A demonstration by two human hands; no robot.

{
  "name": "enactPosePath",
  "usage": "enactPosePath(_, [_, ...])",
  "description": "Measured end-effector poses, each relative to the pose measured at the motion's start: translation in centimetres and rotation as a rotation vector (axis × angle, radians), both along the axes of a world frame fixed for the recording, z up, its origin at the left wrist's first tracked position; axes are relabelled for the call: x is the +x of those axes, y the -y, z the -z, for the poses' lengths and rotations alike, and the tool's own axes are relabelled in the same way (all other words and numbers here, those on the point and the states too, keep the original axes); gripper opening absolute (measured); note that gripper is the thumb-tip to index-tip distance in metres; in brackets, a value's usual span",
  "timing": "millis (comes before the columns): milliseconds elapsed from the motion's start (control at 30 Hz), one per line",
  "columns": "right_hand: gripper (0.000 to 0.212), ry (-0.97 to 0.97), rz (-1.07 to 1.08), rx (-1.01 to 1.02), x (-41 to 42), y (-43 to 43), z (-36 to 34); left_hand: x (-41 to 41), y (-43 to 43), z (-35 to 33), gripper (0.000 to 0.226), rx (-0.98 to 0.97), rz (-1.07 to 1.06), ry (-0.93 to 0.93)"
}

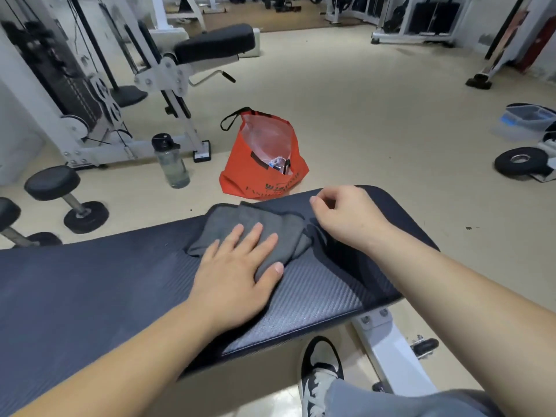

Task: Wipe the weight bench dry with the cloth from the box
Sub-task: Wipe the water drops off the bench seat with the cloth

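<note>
Grey cloth [249,227] lies bunched on the dark padded weight bench [90,281], near its right end. The left hand [237,275] presses flat on it, fingers spread straight. The right hand [349,218] hovers just beside the cloth with loosely curled fingers and seems to hold nothing. The cloth is out and wiping looks under way. No wetness can be made out, and the long stretch of pad to the left probably remains. An orange bag [264,164] stands on the floor beyond, and a clear plastic box [523,118] sits far right.
</note>
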State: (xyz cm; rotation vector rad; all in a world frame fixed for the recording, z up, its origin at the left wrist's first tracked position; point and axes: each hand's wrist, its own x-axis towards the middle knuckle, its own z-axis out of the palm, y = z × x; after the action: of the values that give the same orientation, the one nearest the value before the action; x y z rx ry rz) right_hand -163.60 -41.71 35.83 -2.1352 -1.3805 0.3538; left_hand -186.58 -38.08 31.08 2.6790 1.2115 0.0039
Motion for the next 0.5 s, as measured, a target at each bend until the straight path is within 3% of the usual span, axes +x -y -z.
enactPosePath(100, [0.030, -0.018, -0.068, -0.013, -2.1, -1.5, 0.1, -3.1, 3.3, -1.2, 0.061, -0.053, 0.294, -0.010])
enactPosePath(167, [0.027, -0.013, -0.110, -0.020, -3.2, -2.2, 0.3, -4.3, 1.0, -1.6, 0.060, -0.044, 0.393, -0.041])
enactPosePath(300, [0.024, 0.011, -0.130, -0.016, -3.6, -2.8, 0.5, -1.9, -5.5, -0.4, 0.074, 0.003, 0.059, -0.043])
enactPosePath(367, [0.024, 0.019, -0.107, 0.000, -3.2, -2.7, 0.5, 1.1, -6.0, 0.2, 0.069, -0.007, -0.118, -0.058])
enactPosePath(433, [0.021, 0.029, -0.082, 0.015, -2.8, -2.7, 0.4, 3.4, -4.1, 0.3, 0.065, -0.011, -0.157, -0.053])
enactPosePath(500, [0.020, 0.039, -0.077, 0.019, -3.0, -2.9, 0.3, 3.4, -0.5, -0.2, 0.064, 0.016, -0.045, -0.039])
